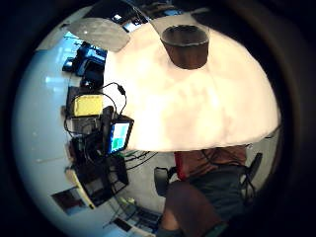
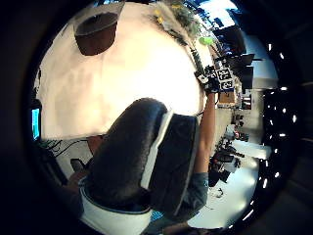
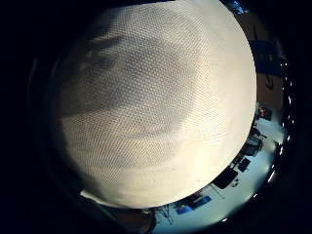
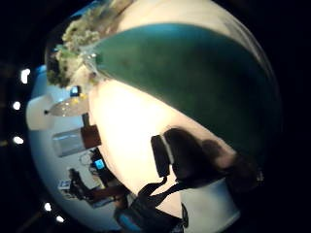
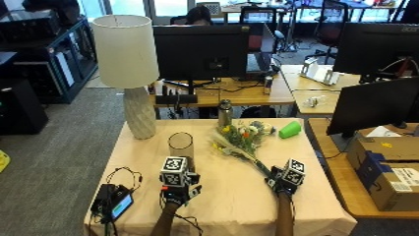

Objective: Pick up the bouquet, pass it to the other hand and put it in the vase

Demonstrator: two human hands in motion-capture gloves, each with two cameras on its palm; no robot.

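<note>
— Item one, the bouquet?
— The bouquet of yellow, white and orange flowers on green stems lay on the counter, right of the clear glass cylinder vase. My right hand was at its stem end; whether my fingers had closed on it, I could not tell.
— Left hand?
— My left hand hovered before the vase, holding nothing, fingers loosely curled.
— Progress?
— I judged nothing done: lifting, handover and placing all remained.

Outside view evenly daylit; palm views glare-washed, dark-rimmed, curved at edges.
</note>
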